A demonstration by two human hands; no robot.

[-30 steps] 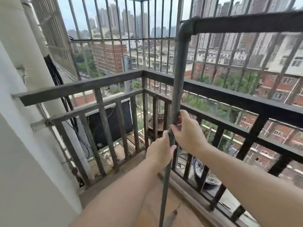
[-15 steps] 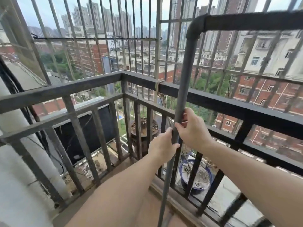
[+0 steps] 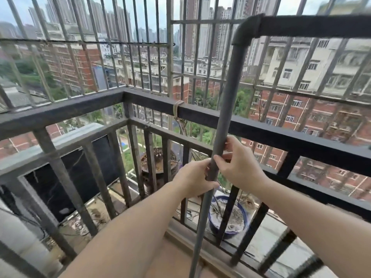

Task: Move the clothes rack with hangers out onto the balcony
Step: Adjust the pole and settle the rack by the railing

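Note:
The clothes rack [image 3: 230, 91] is a grey tube frame: an upright post rises from the balcony floor through the middle of the view, bends at an elbow and runs right as a top bar. My left hand [image 3: 192, 180] is wrapped around the post at mid height. My right hand [image 3: 239, 163] grips the same post just above it, fingers curled round from the right. The post stands close to the balcony railing [image 3: 281, 133]. No hangers are in view.
A dark metal railing corner [image 3: 124, 95] and a taller security grille [image 3: 169, 57] close the balcony in. Beyond the bars sit a blue plant pot [image 3: 227, 219], a rusty brown pot [image 3: 158, 161] and a black box [image 3: 80, 177]. The tan floor [image 3: 170, 261] shows below.
The view has swung right and forward, away from the white wall, toward the railing corner. Both hands have kept their grip on the post, which now stands nearer the railing.

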